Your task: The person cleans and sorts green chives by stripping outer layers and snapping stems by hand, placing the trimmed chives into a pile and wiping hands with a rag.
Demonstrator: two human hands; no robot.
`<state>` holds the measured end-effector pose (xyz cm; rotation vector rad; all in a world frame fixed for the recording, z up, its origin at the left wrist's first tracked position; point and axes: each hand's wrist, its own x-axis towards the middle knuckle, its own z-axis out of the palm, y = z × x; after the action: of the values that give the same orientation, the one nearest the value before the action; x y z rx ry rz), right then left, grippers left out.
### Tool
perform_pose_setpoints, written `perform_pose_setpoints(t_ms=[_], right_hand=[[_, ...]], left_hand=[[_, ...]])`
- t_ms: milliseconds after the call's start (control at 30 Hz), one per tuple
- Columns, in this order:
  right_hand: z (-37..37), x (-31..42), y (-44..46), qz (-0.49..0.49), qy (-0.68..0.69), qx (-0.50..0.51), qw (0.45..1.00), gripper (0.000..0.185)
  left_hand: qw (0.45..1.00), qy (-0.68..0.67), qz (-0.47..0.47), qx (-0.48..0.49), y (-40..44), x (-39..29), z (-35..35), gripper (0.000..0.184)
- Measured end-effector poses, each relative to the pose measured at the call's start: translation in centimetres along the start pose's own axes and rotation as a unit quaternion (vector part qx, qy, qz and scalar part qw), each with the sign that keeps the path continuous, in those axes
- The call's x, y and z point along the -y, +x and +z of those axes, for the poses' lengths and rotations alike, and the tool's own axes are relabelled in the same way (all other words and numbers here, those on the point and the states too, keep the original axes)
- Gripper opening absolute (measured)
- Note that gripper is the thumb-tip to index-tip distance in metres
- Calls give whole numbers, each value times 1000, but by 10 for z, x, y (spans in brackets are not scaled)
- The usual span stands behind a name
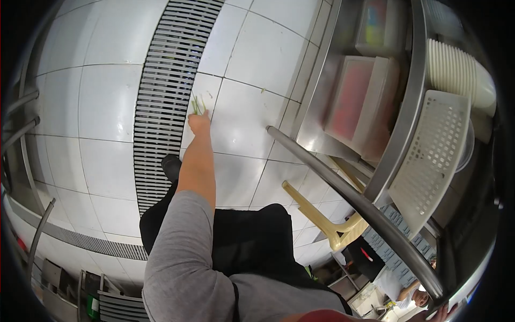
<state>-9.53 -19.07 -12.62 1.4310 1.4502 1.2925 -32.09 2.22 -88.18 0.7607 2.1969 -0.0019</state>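
Observation:
My left hand (199, 123) reaches down to the tiled floor, its fingers closed round a few thin green stems (198, 105). The stem ends stick out past the fingertips, beside the floor drain grate (166, 86). Small green scraps (263, 90) lie on the tiles nearby. At the lower right edge, part of my right hand (441, 312) shows, with its fingers bent against the steel table (394, 161) near a leg. Most of that hand is cut off or in shadow.
A steel table leg (332, 174) and a beige plastic stool (338, 233) stand to the right. The table's shelf holds lidded tubs (351, 102), a white perforated basket (432, 155) and stacked white containers (456, 72). Another person (413, 292) is at the lower right.

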Motion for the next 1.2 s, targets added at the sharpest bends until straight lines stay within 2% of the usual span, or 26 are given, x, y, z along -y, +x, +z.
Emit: perform_pose_setpoints(t_ms=[33,67,133,200,333,400,533,633,733,833,900,933,967,1033,1067,1133,1200], right_hand=[[-4,16,24,-16,-11,3,1000,31],[4,10,22,-13,31,-51,998,30],[5,12,26,10,66,-61,996,30],[6,16,32,-6,65,-62,996,33],[-3,25,36,8,-26,-33,999,42],[-1,23,33,15,-4,-51,999,44],[5,18,18,66,14,-68,995,45],[14,4,-2,54,134,-73,987,25],[5,2,-9,88,228,-44,969,23],[9,1,3,101,370,-61,922,23],[1,5,12,117,376,-2,919,18],[-4,3,13,125,359,84,921,14],[-6,3,32,124,462,-8,878,9],[-8,-1,35,154,540,-17,828,17],[-15,-4,40,187,592,-26,783,19],[-35,-17,53,238,618,4,749,19],[-54,-26,58,322,656,-60,680,20]], left_hand=[[1000,-2,12,7,1,2,-1,43],[1000,-6,25,14,-1,2,-4,39],[999,5,47,27,-2,1,-2,32],[996,38,68,43,-2,-4,5,25],[983,121,102,88,-8,-13,7,22],[974,163,133,90,-7,-12,7,23],[976,129,146,97,-9,-7,-7,26],[983,100,135,73,-19,-3,-41,28],[983,44,168,61,-42,-15,-86,30],[974,-55,207,75,-98,-43,-140,28],[936,-218,195,197,-164,-81,-195,20],[902,-285,186,267,-201,-101,-227,15],[880,-304,188,314,-246,-119,-267,12],[826,-340,196,405,-340,-153,-354,8],[801,-357,202,436,-377,-162,-387,9],[749,-380,208,501,-444,-174,-441,11],[735,-335,240,538,-500,-181,-484,17]])
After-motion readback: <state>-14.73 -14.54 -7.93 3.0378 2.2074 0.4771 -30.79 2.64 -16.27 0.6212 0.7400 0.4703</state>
